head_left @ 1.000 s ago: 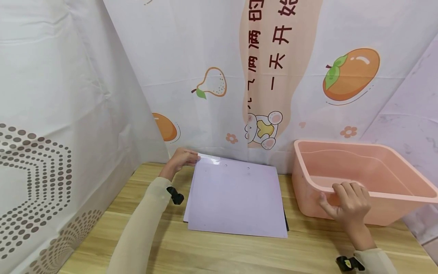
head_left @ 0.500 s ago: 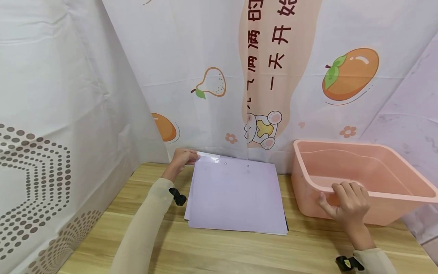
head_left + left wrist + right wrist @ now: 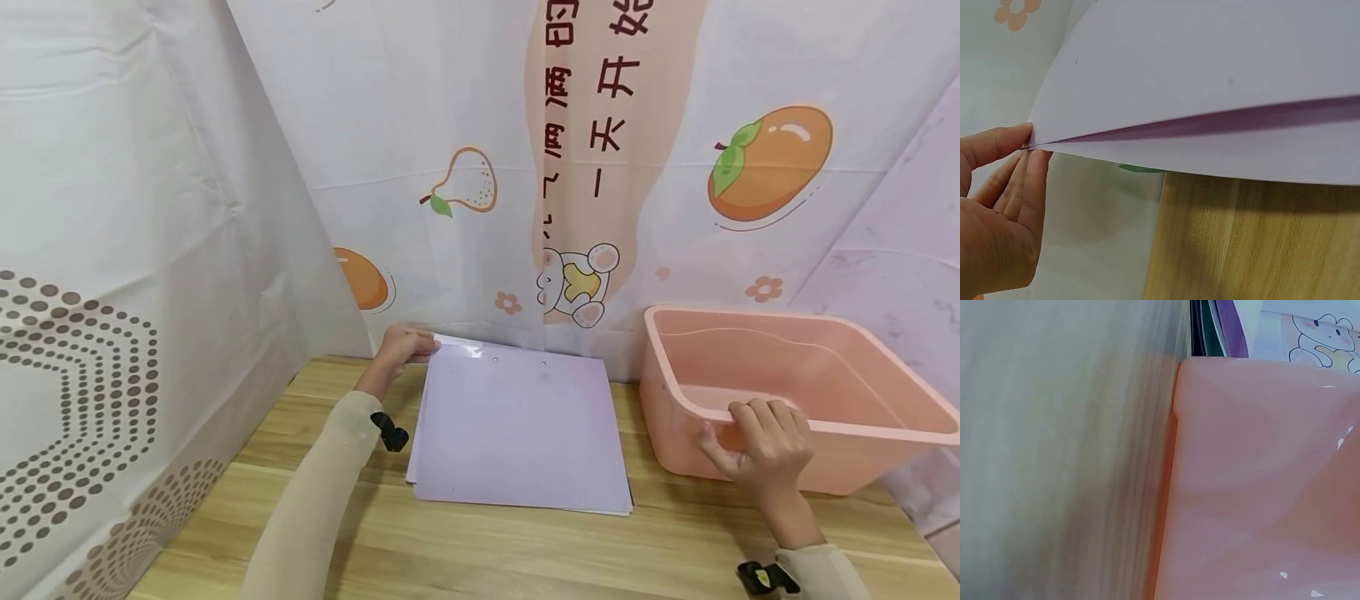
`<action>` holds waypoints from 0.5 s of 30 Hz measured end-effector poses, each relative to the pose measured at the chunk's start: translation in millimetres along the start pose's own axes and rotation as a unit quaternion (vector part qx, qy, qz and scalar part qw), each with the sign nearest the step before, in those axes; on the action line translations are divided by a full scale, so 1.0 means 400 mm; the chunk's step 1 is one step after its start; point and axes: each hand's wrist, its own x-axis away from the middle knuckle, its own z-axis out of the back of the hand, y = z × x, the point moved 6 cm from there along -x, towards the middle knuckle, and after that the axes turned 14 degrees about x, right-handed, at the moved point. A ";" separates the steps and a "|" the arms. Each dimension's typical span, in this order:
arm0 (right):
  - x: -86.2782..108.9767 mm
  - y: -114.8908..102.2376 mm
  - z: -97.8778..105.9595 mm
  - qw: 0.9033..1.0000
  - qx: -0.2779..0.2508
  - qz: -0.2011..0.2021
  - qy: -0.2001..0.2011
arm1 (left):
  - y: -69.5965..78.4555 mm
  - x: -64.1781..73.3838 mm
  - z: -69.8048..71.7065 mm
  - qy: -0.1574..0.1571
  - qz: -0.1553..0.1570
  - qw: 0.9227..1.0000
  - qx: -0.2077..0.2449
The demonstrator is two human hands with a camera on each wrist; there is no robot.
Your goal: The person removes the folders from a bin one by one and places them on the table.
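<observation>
A light purple file folder (image 3: 517,425) with two small rivets lies on top of a stack on the table, close to the back curtain. My left hand (image 3: 405,346) pinches its far left corner. In the left wrist view, the thumb of the left hand (image 3: 1007,212) presses from above and the fingers from below, with two purple layers (image 3: 1210,153) between them. At the right, my right hand (image 3: 772,446) grips the front rim of a pink plastic basin (image 3: 862,454), fingers curled over the edge and thumb outside. That hand does not show in the right wrist view.
Dark, green and purple edges (image 3: 1213,331) of the stack show beyond the basin in the right wrist view. A printed curtain (image 3: 480,267) hangs behind the wooden table (image 3: 480,554), and a white dotted cloth (image 3: 150,250) covers the left side.
My left wrist has shifted slightly right. The folders' front edges have moved a little back and the layers line up more closely. My right hand and the basin stay put.
</observation>
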 end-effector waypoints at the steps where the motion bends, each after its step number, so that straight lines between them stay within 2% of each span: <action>1: 0.000 0.000 0.000 1.000 0.000 0.000 0.000 | -0.001 -0.001 0.000 0.001 0.003 1.000 0.000; 15: -0.002 -0.003 0.001 1.000 0.000 -0.001 0.000 | -0.025 -0.009 0.006 0.018 0.039 0.999 0.012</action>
